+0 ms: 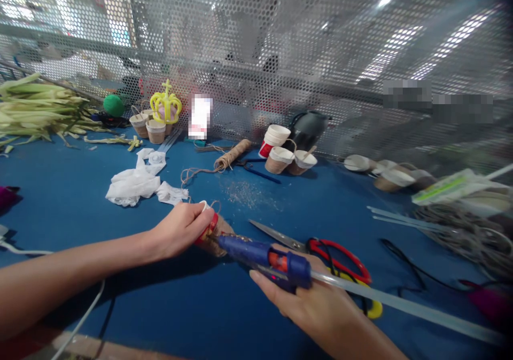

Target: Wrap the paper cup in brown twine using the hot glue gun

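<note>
My left hand (178, 229) is closed on a small red paper cup (212, 224), with brown twine or wrapping partly round it. My right hand (312, 301) grips a blue glue gun (260, 256), and a long clear glue stick (385, 298) runs out of its back. The nozzle points at the cup and is at or very near its side; whether it touches I cannot tell. Behind the gun lie scissors (320, 248) with red and yellow handles, partly hidden by my right hand.
White crumpled tissue (134, 184), a roll of twine (234, 154) and blue-handled pliers (260, 173) lie farther back. Twine-wrapped cups (279, 159) stand near the perforated metal screen (240, 45). Coiled grey cord (465, 237) is at right; pale husks (40, 109) are piled at left.
</note>
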A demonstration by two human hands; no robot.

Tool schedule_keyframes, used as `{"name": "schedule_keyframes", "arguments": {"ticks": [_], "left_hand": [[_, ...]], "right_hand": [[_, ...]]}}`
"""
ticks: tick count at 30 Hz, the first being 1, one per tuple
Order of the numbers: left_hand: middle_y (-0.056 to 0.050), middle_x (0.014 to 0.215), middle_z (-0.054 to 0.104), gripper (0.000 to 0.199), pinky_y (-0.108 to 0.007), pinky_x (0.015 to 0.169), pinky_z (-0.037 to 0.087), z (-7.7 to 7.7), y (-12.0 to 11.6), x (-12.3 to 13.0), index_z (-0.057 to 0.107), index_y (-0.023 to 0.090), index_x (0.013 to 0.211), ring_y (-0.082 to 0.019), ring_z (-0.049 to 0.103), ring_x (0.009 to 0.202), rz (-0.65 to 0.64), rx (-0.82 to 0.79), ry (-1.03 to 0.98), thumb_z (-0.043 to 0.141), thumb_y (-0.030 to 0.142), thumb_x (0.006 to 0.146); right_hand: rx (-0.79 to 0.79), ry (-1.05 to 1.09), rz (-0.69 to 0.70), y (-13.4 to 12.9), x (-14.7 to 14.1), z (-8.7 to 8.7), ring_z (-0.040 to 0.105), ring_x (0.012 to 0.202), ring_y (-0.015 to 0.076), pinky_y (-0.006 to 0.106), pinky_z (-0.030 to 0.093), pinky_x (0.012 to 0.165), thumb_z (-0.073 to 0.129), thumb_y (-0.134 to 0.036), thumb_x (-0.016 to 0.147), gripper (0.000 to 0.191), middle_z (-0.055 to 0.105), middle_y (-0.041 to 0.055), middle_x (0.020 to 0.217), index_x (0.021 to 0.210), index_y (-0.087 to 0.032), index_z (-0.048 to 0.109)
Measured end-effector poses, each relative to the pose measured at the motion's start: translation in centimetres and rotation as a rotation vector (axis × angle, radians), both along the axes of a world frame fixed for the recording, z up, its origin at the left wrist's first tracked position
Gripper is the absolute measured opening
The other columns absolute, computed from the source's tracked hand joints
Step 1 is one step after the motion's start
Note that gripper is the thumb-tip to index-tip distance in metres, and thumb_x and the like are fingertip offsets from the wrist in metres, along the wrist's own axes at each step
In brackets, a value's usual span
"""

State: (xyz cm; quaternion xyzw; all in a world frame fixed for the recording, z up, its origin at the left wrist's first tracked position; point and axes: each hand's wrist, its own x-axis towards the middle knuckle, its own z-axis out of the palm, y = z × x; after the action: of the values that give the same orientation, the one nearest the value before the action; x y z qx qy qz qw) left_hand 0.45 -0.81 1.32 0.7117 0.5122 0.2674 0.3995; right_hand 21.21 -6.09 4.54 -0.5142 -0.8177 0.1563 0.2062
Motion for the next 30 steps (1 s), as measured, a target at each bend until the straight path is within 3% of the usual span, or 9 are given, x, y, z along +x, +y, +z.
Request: {"name": "schedule_keyframes", "arguments": {"ticks": [4, 11, 18, 24, 30], "left_hand": [[0.003, 0.054, 0.034, 0.044, -0.02, 0.045, 0.027, 0.1, -0.1, 0.0, 0.051, 0.012, 0.06, -0.01, 0.028, 0.051, -0.017, -0.006, -0.001, 0.027, 0.04, 0.083], [0.004, 0.054, 0.031, 0.04, -0.02, 0.044, 0.025, -0.1, -0.2, 0.0, 0.046, 0.013, 0.058, -0.009, 0.026, 0.051, -0.035, 0.027, -0.01, 0.029, 0.039, 0.083], [0.003, 0.053, 0.039, 0.041, -0.02, 0.044, 0.028, -0.1, 0.0, 0.1, 0.052, 0.012, 0.059, -0.009, 0.03, 0.05, 0.01, -0.008, -0.039, 0.03, 0.038, 0.082], [0.001, 0.054, 0.044, 0.041, -0.02, 0.045, 0.031, -0.1, 0.1, 0.1, 0.056, 0.011, 0.062, -0.01, 0.034, 0.05, 0.017, -0.029, -0.064, 0.031, 0.038, 0.082], [0.002, 0.053, 0.044, 0.04, -0.02, 0.044, 0.029, -0.2, 0.0, 0.1, 0.055, 0.011, 0.061, -0.009, 0.033, 0.049, 0.019, -0.017, -0.091, 0.032, 0.038, 0.081]], "right_hand": [[0.042, -0.021, -0.056, 0.1, 0.6, -0.7, 0.06, 0.058, 0.018, 0.027, 0.05, 0.055, 0.051, -0.034, 0.075, 0.016, 0.059, 0.0008, 0.054, 0.07, -0.027, 0.064], [0.055, -0.028, -0.088, 0.6, 0.7, -0.8, 0.056, 0.046, 0.0162, 0.026, 0.049, 0.05, 0.047, -0.038, 0.077, 0.022, 0.047, -0.0037, 0.038, 0.067, -0.027, 0.063], [-0.022, 0.011, -0.05, 0.3, 0.3, -0.2, 0.054, 0.044, 0.0136, 0.024, 0.047, 0.045, 0.048, -0.033, 0.076, 0.016, 0.056, -0.0018, 0.052, 0.069, -0.025, 0.06], [-0.085, 0.046, 0.001, 0.2, -0.5, 0.2, 0.053, 0.046, 0.0126, 0.023, 0.046, 0.045, 0.047, -0.024, 0.076, 0.016, 0.055, -0.003, 0.052, 0.061, -0.025, 0.053], [-0.089, 0.039, -0.006, 0.2, -0.2, -0.4, 0.052, 0.045, 0.0115, 0.021, 0.046, 0.043, 0.048, -0.027, 0.076, 0.013, 0.054, -0.0036, 0.051, 0.065, -0.024, 0.054]]}}
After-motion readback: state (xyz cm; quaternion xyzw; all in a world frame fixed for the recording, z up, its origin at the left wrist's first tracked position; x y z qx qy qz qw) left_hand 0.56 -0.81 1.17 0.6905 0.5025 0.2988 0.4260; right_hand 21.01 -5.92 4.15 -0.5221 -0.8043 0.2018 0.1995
